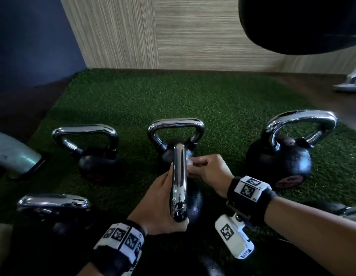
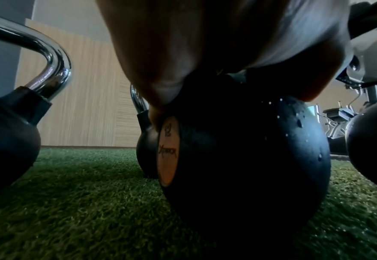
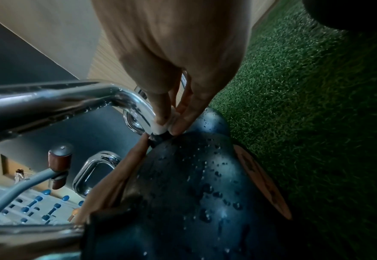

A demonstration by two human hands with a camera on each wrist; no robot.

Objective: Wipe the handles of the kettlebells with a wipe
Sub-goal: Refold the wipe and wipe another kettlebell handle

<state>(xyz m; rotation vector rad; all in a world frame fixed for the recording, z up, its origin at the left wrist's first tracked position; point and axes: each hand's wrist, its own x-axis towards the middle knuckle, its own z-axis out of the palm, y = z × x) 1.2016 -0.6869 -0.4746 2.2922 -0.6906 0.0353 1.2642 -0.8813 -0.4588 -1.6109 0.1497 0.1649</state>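
A black kettlebell with an orange "12" label stands on green turf in front of me, its body beaded with droplets. Its chrome handle points away from me. My left hand grips this handle from the left, thumb at the near end. My right hand pinches a small white wipe round the handle's far leg. In the right wrist view the wipe sits just above the black base of that leg, between thumb and fingertips.
Other chrome-handled kettlebells stand around: back left, back middle, a large one right, one front left. A wood-panel wall is behind, a black bag hangs top right, a grey machine part lies left.
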